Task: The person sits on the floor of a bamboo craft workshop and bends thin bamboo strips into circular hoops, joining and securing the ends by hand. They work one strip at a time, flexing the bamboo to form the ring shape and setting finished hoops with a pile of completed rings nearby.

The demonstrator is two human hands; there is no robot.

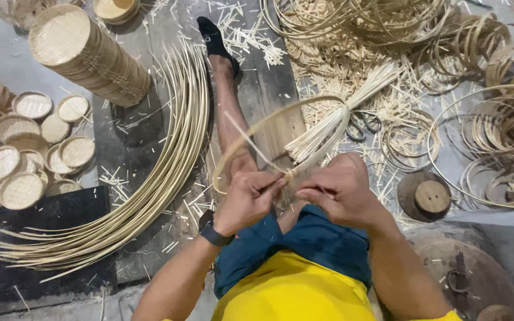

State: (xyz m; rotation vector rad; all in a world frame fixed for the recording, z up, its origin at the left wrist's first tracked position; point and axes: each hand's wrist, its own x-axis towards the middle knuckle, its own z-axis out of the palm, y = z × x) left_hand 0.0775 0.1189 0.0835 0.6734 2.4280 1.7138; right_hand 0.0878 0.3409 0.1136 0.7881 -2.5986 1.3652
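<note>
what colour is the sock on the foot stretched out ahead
Black. The sock shows in the head view, at the top, past the curved bamboo strips.

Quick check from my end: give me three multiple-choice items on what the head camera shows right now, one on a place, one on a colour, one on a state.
1. Where does the stack of round woven trays lie?
A. upper left of the floor
B. on the person's lap
C. under the scissors

2. What colour is the band on the left wrist?
A. white
B. red
C. dark

3. How do the left hand and right hand stand with the bamboo hoop?
A. both off it
B. both pinching it at its near edge
C. only the right one touches it

Answers: 1 A, the stack lies tipped on its side at upper left. 2 C, the band looks black. 3 B, both sets of fingers meet at the hoop's joint.
</note>
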